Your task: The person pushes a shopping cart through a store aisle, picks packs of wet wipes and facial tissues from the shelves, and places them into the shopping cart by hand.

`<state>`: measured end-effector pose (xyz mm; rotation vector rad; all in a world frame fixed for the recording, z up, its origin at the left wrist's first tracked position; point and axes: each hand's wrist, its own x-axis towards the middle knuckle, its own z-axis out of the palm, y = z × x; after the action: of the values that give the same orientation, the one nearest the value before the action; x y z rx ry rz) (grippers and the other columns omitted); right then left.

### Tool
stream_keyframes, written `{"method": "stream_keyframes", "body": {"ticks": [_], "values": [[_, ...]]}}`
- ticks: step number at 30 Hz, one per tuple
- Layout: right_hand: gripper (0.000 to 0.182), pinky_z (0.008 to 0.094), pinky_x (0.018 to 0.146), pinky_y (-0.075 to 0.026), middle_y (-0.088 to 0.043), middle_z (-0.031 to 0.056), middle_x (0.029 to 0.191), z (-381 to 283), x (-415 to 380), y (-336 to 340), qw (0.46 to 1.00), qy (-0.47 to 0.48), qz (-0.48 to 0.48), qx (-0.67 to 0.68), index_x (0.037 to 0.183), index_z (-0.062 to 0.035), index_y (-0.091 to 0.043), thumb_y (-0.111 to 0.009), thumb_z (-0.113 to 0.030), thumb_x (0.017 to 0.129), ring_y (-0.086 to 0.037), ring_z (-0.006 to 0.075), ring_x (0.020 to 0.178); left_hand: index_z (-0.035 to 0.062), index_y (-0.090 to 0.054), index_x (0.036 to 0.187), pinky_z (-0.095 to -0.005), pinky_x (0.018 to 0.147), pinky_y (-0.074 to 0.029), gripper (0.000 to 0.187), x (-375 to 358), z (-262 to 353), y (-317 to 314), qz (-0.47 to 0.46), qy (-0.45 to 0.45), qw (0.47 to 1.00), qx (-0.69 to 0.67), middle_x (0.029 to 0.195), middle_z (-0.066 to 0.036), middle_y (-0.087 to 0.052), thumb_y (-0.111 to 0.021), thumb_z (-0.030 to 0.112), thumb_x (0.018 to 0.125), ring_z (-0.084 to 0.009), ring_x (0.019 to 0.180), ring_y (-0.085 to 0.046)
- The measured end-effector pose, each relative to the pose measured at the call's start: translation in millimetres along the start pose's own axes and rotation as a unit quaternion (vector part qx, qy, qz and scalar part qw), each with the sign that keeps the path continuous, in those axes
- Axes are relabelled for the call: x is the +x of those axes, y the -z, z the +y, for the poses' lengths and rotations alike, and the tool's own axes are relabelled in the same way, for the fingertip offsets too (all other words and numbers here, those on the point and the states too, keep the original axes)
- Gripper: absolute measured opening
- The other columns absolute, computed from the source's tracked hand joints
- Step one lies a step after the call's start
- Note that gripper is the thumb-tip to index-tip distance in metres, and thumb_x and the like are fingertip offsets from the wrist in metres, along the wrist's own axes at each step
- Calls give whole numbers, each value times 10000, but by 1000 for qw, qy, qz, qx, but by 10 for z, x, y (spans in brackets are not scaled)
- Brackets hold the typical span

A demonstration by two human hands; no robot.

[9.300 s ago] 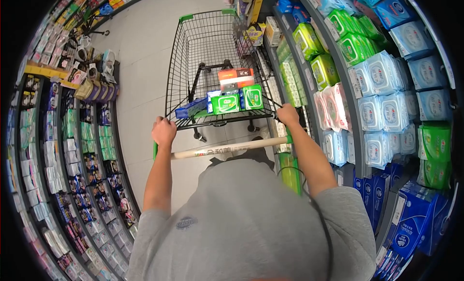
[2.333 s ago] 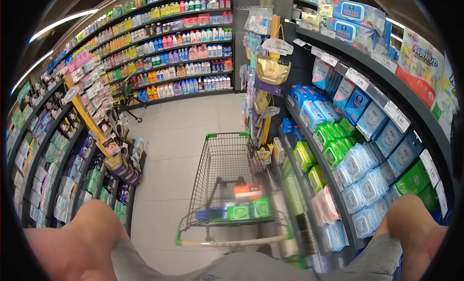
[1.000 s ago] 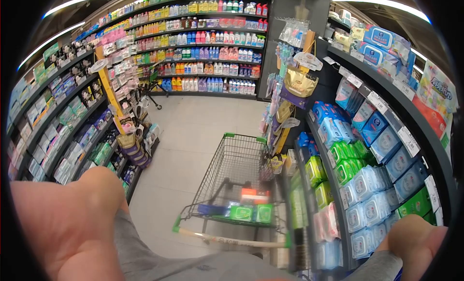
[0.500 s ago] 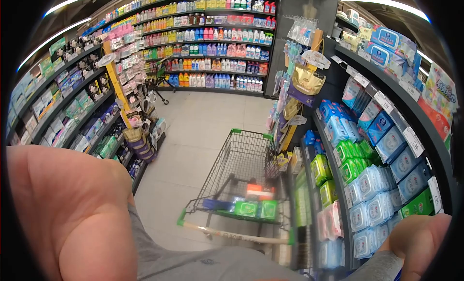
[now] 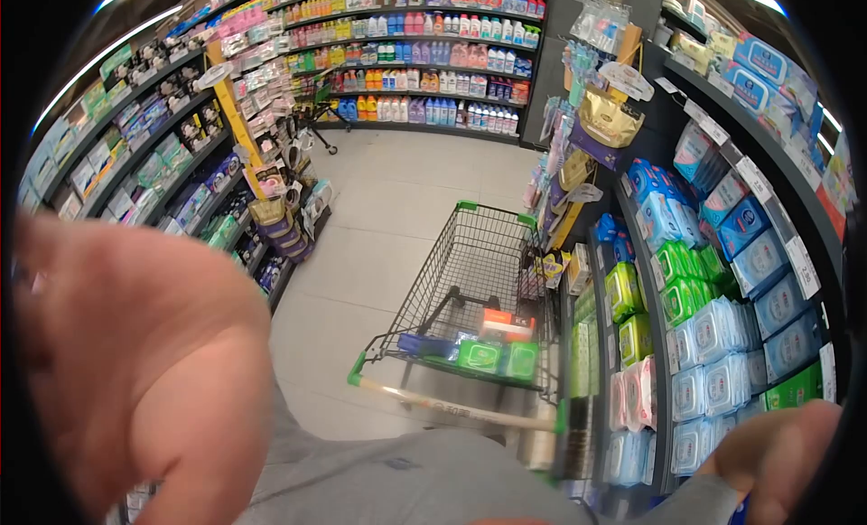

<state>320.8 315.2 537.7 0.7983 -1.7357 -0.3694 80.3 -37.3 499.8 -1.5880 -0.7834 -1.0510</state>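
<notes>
My left hand [image 5: 153,344] is raised close to the camera at the left, large and blurred; its fingers cannot be made out. At the lower right edge, my right hand [image 5: 777,453] is partly cut off and blurred, in front of light blue wipe packs [image 5: 700,389]. Between the two stands a wire shopping cart [image 5: 470,263], its pale handle [image 5: 461,411] close to my grey shirt. Neither hand is seen touching the handle. In the cart lie green-white packs [image 5: 479,355], a dark blue pack [image 5: 424,346] and an orange-white box [image 5: 506,325].
Packed shelves [image 5: 135,154] line the left, and a shelf of bottles [image 5: 415,78] spans the far end. Another cart [image 5: 318,105] stands near it. Hanging gold packs [image 5: 611,117] jut out beyond my cart at the right. Pale floor tiles [image 5: 361,254] lie between.
The view has tilted down, so the cart and shelves sit higher and slightly further right. My left hand appears a little larger and more blurred.
</notes>
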Motion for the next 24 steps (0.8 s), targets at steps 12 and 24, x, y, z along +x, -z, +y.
{"method": "stream_keyframes", "body": {"ticks": [12,24], "values": [[633,493,939,-428,-569,305,1146,-2115,-3687,-2722,557,-743,-368,58,1168,77,-524,-657,-445,835,-555,443,1076,-9,-567,1182,-419,890,-486,486,-4348,493,-612,-393,683,586,188,1175,-209,-586,-695,272,806,-410,1055,-580],[448,461,777,-527,-625,228,979,-2867,-3776,-2576,526,-658,-536,47,929,-2,-669,-675,-426,783,-647,392,877,88,-729,777,-453,997,-359,231,-5088,1423,-463,-495,654,504,271,764,-153,-691,-565,246,820,-295,741,-656]]}}
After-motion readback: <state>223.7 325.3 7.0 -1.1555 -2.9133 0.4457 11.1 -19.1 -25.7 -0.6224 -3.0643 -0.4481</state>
